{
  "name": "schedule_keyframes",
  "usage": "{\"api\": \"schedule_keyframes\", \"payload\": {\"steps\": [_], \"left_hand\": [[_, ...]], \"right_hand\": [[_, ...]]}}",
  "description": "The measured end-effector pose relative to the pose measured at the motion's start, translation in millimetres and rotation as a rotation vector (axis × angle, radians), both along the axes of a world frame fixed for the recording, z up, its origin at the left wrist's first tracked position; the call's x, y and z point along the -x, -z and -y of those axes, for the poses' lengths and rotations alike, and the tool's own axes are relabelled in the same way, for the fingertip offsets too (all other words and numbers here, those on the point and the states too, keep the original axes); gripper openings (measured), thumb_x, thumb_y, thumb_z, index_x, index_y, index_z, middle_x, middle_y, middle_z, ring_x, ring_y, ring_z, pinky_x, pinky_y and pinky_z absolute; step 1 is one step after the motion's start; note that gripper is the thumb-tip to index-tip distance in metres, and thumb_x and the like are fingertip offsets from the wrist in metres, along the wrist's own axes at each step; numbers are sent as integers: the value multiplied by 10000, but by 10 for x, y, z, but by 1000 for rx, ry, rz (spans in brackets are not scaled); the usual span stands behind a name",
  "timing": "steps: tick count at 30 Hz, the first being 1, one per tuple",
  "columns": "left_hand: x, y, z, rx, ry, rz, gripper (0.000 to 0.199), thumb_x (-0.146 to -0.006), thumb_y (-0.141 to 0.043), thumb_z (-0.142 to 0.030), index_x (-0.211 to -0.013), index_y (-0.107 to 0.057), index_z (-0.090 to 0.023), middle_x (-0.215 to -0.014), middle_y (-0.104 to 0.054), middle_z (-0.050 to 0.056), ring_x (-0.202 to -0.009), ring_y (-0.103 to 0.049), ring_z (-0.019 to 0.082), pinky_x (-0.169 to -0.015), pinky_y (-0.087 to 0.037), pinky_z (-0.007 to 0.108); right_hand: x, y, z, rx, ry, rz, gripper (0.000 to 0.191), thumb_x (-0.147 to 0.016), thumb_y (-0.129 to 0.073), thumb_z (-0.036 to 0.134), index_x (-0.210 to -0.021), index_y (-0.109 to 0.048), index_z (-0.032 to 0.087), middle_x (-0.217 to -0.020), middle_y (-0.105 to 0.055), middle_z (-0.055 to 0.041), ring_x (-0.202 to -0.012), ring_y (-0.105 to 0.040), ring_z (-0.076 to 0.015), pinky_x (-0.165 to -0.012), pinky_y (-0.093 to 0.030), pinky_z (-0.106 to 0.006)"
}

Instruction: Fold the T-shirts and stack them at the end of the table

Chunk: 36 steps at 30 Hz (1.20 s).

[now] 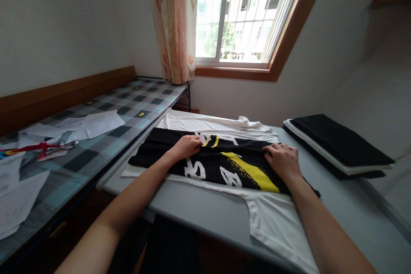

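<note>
A black garment (173, 160) with white letters and a yellow stripe lies folded lengthwise on top of a spread white shirt (272, 214). Near the middle of the black cloth, my left hand (186, 145) has its fingers curled onto the fabric by the white print. My right hand (282, 158) grips the same cloth near its right end, fingertips bent into the upper edge. Parts of the white shirt show behind and in front of the black garment, and my right forearm covers some of it.
A grey table (205, 205) carries the garments. Folded black and white clothes (340, 141) are stacked at its right. On the left, a checkered bed (131, 115) holds papers (104, 124) and a red object (41, 147). A curtain (176, 25) hangs beside the window behind.
</note>
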<state>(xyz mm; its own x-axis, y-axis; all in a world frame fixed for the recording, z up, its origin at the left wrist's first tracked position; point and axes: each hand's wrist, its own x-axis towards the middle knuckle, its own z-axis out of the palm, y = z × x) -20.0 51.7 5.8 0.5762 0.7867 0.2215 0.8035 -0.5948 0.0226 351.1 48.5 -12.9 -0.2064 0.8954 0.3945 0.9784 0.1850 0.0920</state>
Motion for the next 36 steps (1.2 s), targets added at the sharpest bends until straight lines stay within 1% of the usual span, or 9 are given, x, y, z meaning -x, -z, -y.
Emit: {"api": "schedule_keyframes", "payload": {"steps": [4, 7, 13, 17, 20, 26, 29, 32, 36], "left_hand": [[89, -20, 38, 16, -28, -11, 193, -882, -529, -166, -937, -709, -206, -943, -674, 48, -872, -643, 187, -750, -470, 259], [276, -34, 51, 12, -59, -28, 173, -892, -553, -213, -978, -703, -206, -959, -670, 50, -896, -641, 202, -754, -469, 273], [715, -93, 127, 26, -105, -82, 211, -857, -537, -123, -966, -698, -204, -962, -656, 58, -885, -628, 202, -799, -460, 304], [914, -52, 217, -20, -155, -58, 217, -856, -515, -112, -946, -692, -199, -956, -654, 72, -872, -614, 214, -810, -456, 335], [1027, 8, 257, -65, -171, -32, 230, -871, -493, -120, -957, -691, -200, -959, -653, 76, -875, -607, 215, -815, -455, 341], [1149, 94, 299, -92, -137, -24, 245, -886, -469, -121, -971, -688, -193, -983, -649, 78, -871, -605, 203, -813, -461, 323], [1191, 100, 375, -86, -145, 25, 231, -921, -461, -190, -1003, -677, -199, -1011, -644, 79, -898, -597, 205, -842, -462, 330], [1301, 57, 490, -65, -199, 102, 237, -932, -477, -311, -1024, -669, -205, -1026, -634, 77, -948, -586, 215, -892, -457, 348], [1529, -15, 599, 31, -290, 120, 290, -919, -471, -411, -945, -681, -213, -1010, -643, 60, -953, -589, 214, -910, -449, 351]], "right_hand": [[19, -13, 36, 8, 2, -16, 257, -863, -496, 251, -978, -723, 211, -1042, -691, -97, -1013, -523, -299, -889, -295, -453], [148, -55, 80, 11, -71, -22, 262, -866, -511, 250, -1031, -711, 216, -1062, -685, -95, -1018, -523, -295, -895, -304, -444], [763, -222, 100, 44, -426, 21, 208, -905, -533, 257, -1002, -713, 222, -1027, -680, -84, -959, -553, -243, -912, -309, -394], [1149, -302, 32, 53, -509, 101, 197, -880, -575, 222, -1031, -701, 218, -1065, -672, -83, -1000, -542, -251, -902, -291, -385], [1282, -329, -5, 66, -520, 174, 183, -877, -551, 173, -960, -710, 202, -1010, -683, -88, -966, -540, -253, -891, -275, -398], [1283, -240, 54, 10, -541, 178, 235, -915, -480, 164, -857, -706, 190, -959, -678, -99, -921, -537, -241, -873, -292, -391], [1222, -193, 125, 71, -515, 113, 213, -891, -509, 160, -958, -707, 206, -1009, -668, -93, -946, -548, -237, -830, -330, -356], [1068, -225, 214, 84, -436, -12, 248, -888, -530, 228, -1097, -664, 210, -1060, -655, -93, -951, -567, -233, -805, -369, -334], [689, -301, 327, 234, -273, -144, 245, -916, -501, 397, -910, -665, 216, -874, -666, -52, -735, -585, -187, -669, -385, -298]]}}
